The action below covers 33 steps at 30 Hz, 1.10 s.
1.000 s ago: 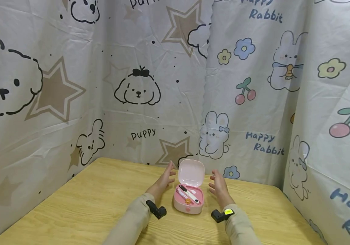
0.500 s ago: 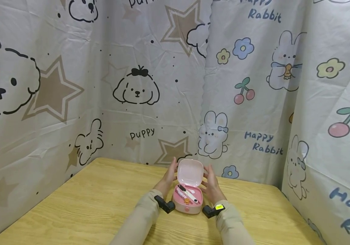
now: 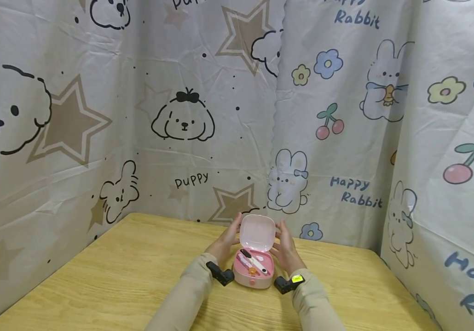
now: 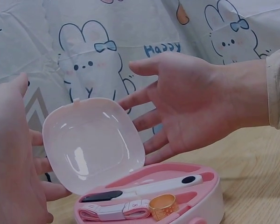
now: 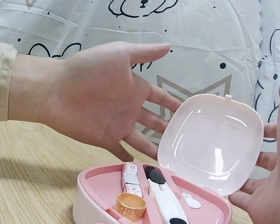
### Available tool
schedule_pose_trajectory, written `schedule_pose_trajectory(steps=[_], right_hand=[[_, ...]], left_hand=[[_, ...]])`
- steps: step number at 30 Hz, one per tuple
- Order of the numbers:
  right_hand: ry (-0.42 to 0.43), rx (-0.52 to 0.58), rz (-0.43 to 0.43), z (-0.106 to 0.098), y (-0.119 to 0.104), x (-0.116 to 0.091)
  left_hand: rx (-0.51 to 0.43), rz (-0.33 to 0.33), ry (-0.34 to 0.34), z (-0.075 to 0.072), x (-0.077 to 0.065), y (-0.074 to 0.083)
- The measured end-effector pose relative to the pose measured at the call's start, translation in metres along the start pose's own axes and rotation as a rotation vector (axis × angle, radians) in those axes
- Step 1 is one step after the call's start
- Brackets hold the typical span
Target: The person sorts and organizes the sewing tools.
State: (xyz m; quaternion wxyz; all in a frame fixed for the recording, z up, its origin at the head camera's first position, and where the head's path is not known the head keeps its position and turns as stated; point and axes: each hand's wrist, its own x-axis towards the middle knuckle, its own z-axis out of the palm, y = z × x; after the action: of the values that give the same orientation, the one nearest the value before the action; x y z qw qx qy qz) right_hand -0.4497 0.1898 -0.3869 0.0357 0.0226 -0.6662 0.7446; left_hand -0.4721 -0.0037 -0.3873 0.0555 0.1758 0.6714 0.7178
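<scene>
A small pink-and-white sewing box [image 3: 243,279] stands on the table, its pale lid [image 3: 257,232] raised. My left hand [image 3: 225,241] is at the lid's left side, fingers extended and partly hidden behind it. On the opposite side is my right hand [image 3: 287,249], palm inward, its fingertips reaching behind the lid's edge. Whether the fingertips touch the lid I cannot tell. Inside the box lie a folded tape measure [image 4: 113,211], a gold dimpled ring thimble [image 4: 163,206] and a slim white tool with a black end [image 4: 151,188]. A small flat white piece [image 5: 191,200] lies beside them.
The box stands on a light wood table [image 3: 137,276] towards its back edge. Printed curtains [image 3: 187,184] with puppies and rabbits hang behind the table and along both sides.
Both hands have come inward from beside the box to the lid's two sides, fingers now partly behind it. Over the last half second they have hardly moved. Box and lid keep their position.
</scene>
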Motion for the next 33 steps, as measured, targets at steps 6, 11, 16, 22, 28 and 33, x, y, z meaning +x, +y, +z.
schedule_pose_trajectory(steps=[6,11,16,22,28,33], right_hand=[[0.014,0.005,-0.004,0.003,-0.003,-0.002],[0.016,0.009,-0.005,0.003,-0.003,-0.003],[0.030,0.021,-0.009,0.003,-0.001,-0.003],[0.013,0.018,-0.043,0.006,-0.001,-0.005],[0.025,0.008,-0.048,0.007,-0.004,-0.007],[0.025,0.014,-0.053,0.007,-0.003,-0.007]], left_hand=[[-0.021,-0.013,0.003,-0.004,-0.003,0.000],[-0.036,-0.032,0.017,-0.005,-0.007,-0.002],[-0.050,-0.018,0.009,-0.005,-0.009,-0.002],[-0.071,-0.010,0.021,-0.006,-0.010,-0.001],[-0.064,-0.023,0.017,-0.005,-0.011,0.000],[-0.071,-0.023,0.024,-0.005,-0.010,-0.001]])
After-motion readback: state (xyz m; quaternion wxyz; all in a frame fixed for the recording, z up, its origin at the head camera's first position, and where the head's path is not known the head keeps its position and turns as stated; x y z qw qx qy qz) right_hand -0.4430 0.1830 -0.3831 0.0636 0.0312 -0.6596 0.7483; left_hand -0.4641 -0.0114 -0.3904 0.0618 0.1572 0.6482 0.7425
